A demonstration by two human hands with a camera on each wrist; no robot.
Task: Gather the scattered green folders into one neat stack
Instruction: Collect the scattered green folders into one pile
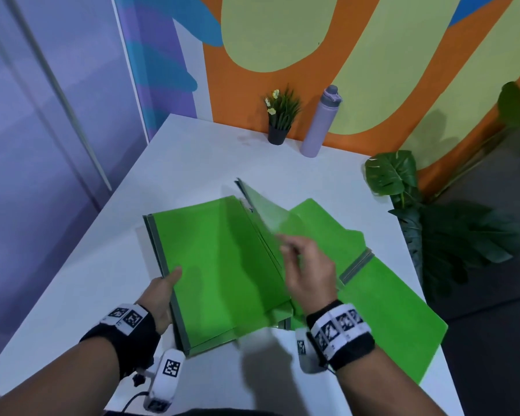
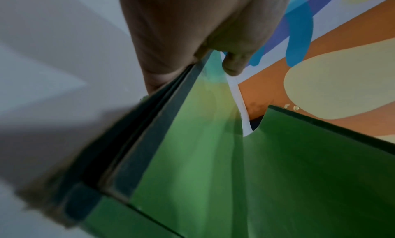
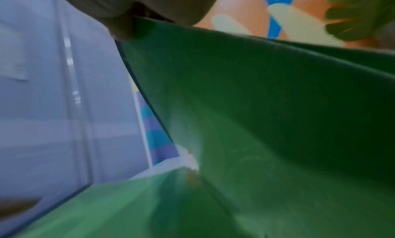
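Observation:
A stack of green folders with grey spines lies at the middle of the white table. My left hand grips the stack at its spine edge, thumb on top; the left wrist view shows the spines held in that hand. My right hand, blurred, holds a translucent green folder tilted up beside the stack's right edge. In the right wrist view that folder runs up into the hand. Another green folder lies flat at the right, one more behind it.
A small potted plant and a lilac bottle stand at the table's far edge against the painted wall. A big leafy plant rises past the right edge. The right-hand folder overhangs the table's right edge.

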